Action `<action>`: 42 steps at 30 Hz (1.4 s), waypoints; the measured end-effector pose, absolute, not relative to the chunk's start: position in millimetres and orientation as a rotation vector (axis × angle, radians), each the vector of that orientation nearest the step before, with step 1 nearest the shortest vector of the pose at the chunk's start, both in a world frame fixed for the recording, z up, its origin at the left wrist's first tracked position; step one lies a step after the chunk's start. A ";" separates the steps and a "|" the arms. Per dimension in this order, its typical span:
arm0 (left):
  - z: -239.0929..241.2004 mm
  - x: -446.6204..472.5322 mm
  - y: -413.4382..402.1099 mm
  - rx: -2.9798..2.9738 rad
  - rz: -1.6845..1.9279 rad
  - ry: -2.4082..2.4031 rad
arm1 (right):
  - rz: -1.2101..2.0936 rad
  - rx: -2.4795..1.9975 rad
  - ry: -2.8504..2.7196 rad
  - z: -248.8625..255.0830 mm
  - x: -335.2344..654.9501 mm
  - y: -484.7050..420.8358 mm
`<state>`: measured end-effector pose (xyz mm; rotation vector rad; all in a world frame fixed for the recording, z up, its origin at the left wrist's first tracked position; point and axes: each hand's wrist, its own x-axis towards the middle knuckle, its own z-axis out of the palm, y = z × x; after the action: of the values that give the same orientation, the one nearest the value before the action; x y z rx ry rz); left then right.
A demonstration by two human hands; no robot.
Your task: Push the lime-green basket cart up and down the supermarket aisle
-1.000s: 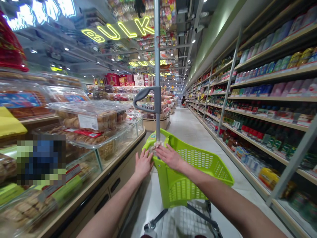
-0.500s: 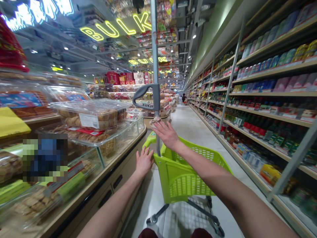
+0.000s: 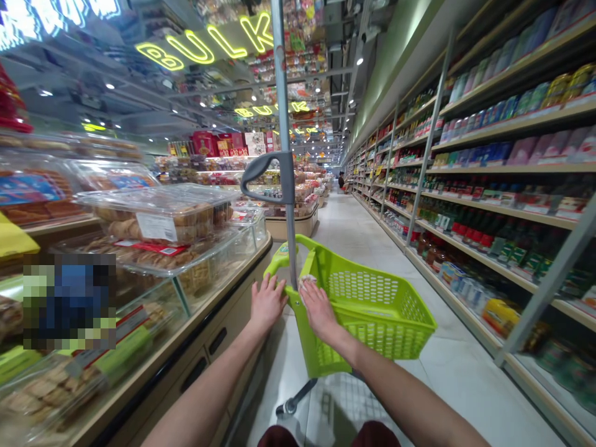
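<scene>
A lime-green shopping cart (image 3: 367, 335) stands in front of me, its basket walls pierced with slots. My left hand (image 3: 269, 304) rests on the basket's near left edge, fingers spread and holding nothing. Under the fingers of my right hand (image 3: 321, 315) is a small crumpled whitish cloth (image 3: 307, 281), pressed to the top rim of the cart close to the metal pole (image 3: 291, 245). Part of the cloth is hidden by the fingers. A grey loop handle (image 3: 270, 178) is fixed to the pole above both hands.
On the left, a wooden display counter (image 3: 205, 310) carries clear boxes of baked goods (image 3: 162, 214). Tall shelves (image 3: 503, 205) of cans and bottles line the right. A tiled aisle (image 3: 338, 217) runs ahead, with a person (image 3: 341, 181) far off.
My right hand has moved down with the cloth, from the pole below the grey handle to the cart's rim. My left hand stays at the cart's edge. The view has shifted slightly.
</scene>
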<state>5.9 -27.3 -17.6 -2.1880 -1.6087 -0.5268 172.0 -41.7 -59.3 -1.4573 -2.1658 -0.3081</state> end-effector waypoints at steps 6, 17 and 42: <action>-12.3 8.3 -30.3 -2.201 -0.521 -1.611 | -0.460 -1.490 -2.123 -79.3 207.8 -49.6; -25.1 20.6 -29.7 -2.226 -0.486 -1.468 | -0.368 -1.572 -2.016 -83.4 198.9 -59.1; -43.1 92.4 -45.5 -2.517 -0.294 -1.233 | -0.417 -1.844 -1.969 -116.1 297.4 -78.6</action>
<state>92.4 -45.5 -43.1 -2.5175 -1.2334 -0.2939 297.4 -78.6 -116.1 -1.8436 -1.9685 -0.4166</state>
